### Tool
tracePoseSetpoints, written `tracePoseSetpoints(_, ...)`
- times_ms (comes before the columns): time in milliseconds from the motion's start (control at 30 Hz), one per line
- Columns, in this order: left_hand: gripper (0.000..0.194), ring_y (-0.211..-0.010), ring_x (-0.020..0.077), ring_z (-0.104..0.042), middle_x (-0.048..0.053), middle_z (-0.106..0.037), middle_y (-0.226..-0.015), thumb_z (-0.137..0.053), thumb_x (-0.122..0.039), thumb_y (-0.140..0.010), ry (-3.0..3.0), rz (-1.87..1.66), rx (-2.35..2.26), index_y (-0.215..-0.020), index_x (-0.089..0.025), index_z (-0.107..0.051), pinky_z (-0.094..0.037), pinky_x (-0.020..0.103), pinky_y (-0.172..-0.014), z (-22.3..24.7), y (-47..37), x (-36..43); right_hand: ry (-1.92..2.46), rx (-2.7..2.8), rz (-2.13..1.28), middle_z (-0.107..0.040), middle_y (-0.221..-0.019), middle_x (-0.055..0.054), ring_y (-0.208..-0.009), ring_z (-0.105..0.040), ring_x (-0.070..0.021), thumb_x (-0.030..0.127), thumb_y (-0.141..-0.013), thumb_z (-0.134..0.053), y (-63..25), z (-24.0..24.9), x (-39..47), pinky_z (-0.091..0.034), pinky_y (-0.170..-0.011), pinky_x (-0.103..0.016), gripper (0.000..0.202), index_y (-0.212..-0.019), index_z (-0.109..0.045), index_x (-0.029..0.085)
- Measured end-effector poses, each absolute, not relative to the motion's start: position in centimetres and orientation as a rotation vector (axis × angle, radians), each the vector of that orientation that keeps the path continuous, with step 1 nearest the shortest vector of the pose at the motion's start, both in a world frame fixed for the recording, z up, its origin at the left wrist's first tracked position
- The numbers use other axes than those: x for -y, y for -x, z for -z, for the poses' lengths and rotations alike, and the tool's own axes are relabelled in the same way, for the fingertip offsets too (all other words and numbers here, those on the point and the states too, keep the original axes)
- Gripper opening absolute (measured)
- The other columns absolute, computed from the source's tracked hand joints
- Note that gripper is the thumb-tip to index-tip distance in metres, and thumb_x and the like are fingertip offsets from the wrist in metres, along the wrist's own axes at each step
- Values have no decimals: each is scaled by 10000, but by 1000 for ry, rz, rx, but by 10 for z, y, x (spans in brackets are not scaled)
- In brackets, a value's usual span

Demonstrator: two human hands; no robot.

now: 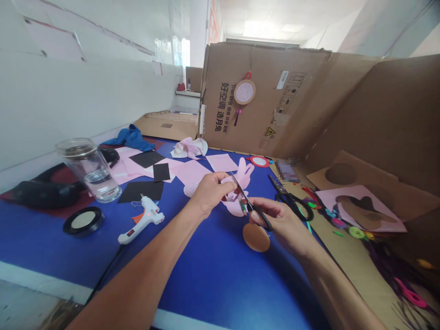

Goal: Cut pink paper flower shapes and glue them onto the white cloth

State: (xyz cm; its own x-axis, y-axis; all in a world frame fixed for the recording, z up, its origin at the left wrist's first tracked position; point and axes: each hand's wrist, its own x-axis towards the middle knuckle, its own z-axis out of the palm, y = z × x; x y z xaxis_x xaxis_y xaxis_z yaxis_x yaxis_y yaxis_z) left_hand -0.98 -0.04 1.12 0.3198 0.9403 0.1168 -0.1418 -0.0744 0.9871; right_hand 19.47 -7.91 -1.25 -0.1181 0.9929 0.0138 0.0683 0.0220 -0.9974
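My left hand (213, 190) is closed on a small piece of pink paper (228, 180), pinched between thumb and fingers. In my right hand (271, 215) is a pair of small scissors (246, 200) with black handles; their blades point up and away, right at the pink paper. Just behind lie more pink cut-outs (244, 169), one shaped like bunny ears. A round brown cardboard disc (256, 238) rests on the blue table (206, 275) below my right hand. Partly hidden by the hands, a green item (243, 209) shows near the scissors.
Left stand a glue gun (141, 221), a glass jar of water (94, 172) and a black tape roll (83, 221). Black squares (140, 191) and pink sheets (192, 175) lie behind. To the right are large black scissors (292, 199), beads and a cut pink sheet (364, 206). Cardboard (268, 105) walls the back.
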Motion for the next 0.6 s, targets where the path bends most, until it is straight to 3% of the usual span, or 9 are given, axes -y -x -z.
tracePoseSetpoints(433, 120, -587, 123, -541, 21, -696, -669, -732, -301, -656, -1321, -1025, -807, -670, -183, -716, -398, 254, -571, -11, 14, -3, 1197, 1432, -1228, -823, -1091, -55, -996, -688, -239, 581, -750, -969, -196, 12, 79, -558, -887, -337, 517, -1179, -894, 301)
tracePoseSetpoints(600, 146, -600, 128, -556, 20, -698, -688, -753, -330, -691, -1323, -1038, -827, -695, -188, -720, -421, 256, -581, -9, 14, -3, 1188, 1392, -1241, -816, -1061, -47, -907, -671, -201, 566, -747, -976, -197, 13, 78, -550, -868, -323, 538, -1193, -885, 281)
